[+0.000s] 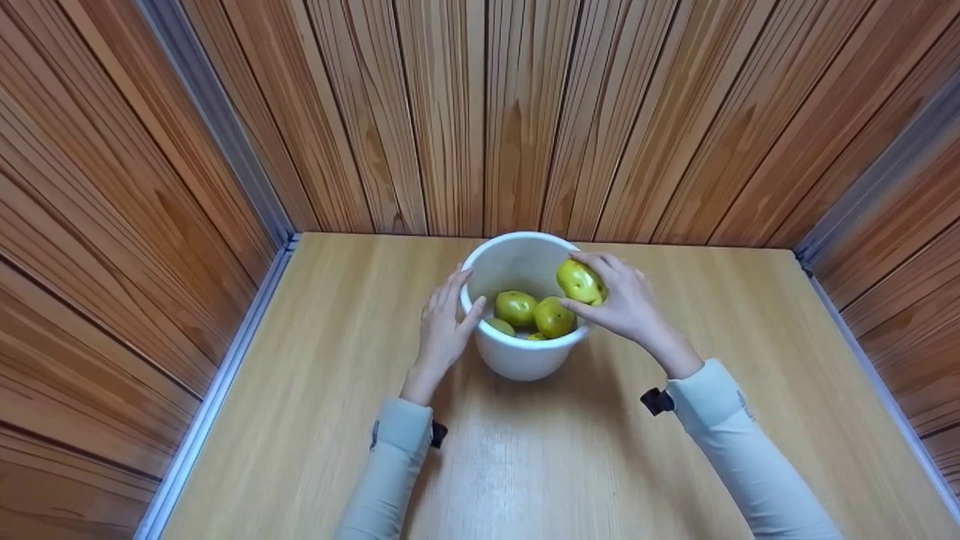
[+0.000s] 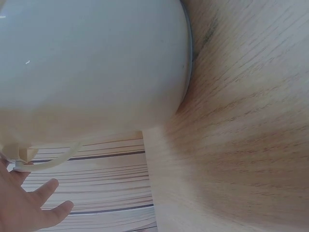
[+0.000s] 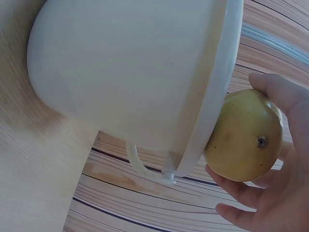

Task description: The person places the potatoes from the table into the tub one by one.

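Observation:
A white bucket [image 1: 525, 358] stands upright on the wooden table, and several yellow-green pears [image 1: 516, 308] lie inside it. My right hand [image 1: 616, 298] holds another yellow-green pear [image 1: 579, 282] at the right side of the rim, thumb on one side and fingers on the other. In the right wrist view this pear [image 3: 245, 136] shows a dark blossom end and overlaps the rim. On the opposite side my left hand [image 1: 444, 326] rests against the rim, its thumb over the edge. The left wrist view shows fingers [image 2: 46, 193] spread beside the bucket wall [image 2: 96, 63].
A pale bucket handle [image 3: 137, 162] hangs on the far side. The wooden table [image 1: 337, 315] is bordered by a plank-patterned back wall [image 1: 450, 112], side walls [image 1: 97, 225] and metal corner strips [image 1: 217, 360]. Dark wrist cameras [image 1: 657, 401] sit at both cuffs.

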The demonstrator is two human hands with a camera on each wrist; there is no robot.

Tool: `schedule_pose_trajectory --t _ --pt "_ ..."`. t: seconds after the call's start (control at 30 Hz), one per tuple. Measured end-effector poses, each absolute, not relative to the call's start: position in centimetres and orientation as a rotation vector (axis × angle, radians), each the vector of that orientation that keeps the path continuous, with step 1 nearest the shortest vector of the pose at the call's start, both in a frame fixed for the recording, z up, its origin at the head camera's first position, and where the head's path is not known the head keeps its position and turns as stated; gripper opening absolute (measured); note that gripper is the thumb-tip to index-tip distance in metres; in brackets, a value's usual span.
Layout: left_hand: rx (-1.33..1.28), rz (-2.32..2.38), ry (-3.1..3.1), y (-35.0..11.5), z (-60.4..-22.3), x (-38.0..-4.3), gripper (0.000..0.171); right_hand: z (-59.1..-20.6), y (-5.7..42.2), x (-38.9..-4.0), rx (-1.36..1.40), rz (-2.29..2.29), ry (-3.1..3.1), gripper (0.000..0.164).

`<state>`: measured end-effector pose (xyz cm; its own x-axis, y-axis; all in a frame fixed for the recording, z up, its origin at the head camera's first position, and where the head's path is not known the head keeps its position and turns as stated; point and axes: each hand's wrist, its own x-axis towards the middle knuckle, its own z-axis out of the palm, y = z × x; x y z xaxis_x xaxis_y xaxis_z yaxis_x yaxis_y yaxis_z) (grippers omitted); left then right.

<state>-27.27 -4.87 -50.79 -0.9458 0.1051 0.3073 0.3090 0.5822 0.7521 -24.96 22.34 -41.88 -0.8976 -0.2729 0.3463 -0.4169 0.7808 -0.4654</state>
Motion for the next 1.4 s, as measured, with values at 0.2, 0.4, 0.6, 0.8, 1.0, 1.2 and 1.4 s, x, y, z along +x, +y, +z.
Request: schedule_pose_trajectory --t 0.2,0.4,0.6,0.8,1.0,1.2,1.4 --pt "-0.347 -1.288 -2.572 -4.8 -50.8 -27.2 0.054 -42.0 21.5 -25.2 0.529 0.812 -2.732 0.072" --pt "-0.351 -1.296 -2.571 -4.8 -50.8 -27.3 0.056 -42.3 21.3 -25.2 0.512 0.797 -2.735 0.073" --pt "-0.347 -1.307 -2.578 -4.8 -50.9 -27.2 0.058 -42.6 21.2 -25.2 0.528 0.787 -2.737 0.073" --pt "-0.341 -1.308 -2.582 -4.7 -51.0 -27.2 0.055 -42.7 21.3 -25.2 0.528 0.783 -2.731 0.069" --pt "-0.335 -1.302 -2.596 -4.7 -50.8 -27.2 0.059 -42.7 21.5 -25.1 0.519 0.774 -2.734 0.065" --pt "-0.335 -1.305 -2.592 -4.8 -50.8 -27.3 0.054 -42.9 21.6 -25.1 0.518 0.772 -2.736 0.064" --pt "-0.342 -1.272 -2.606 -4.9 -50.6 -27.4 0.056 -42.9 21.7 -25.2 0.518 0.787 -2.73 0.062"
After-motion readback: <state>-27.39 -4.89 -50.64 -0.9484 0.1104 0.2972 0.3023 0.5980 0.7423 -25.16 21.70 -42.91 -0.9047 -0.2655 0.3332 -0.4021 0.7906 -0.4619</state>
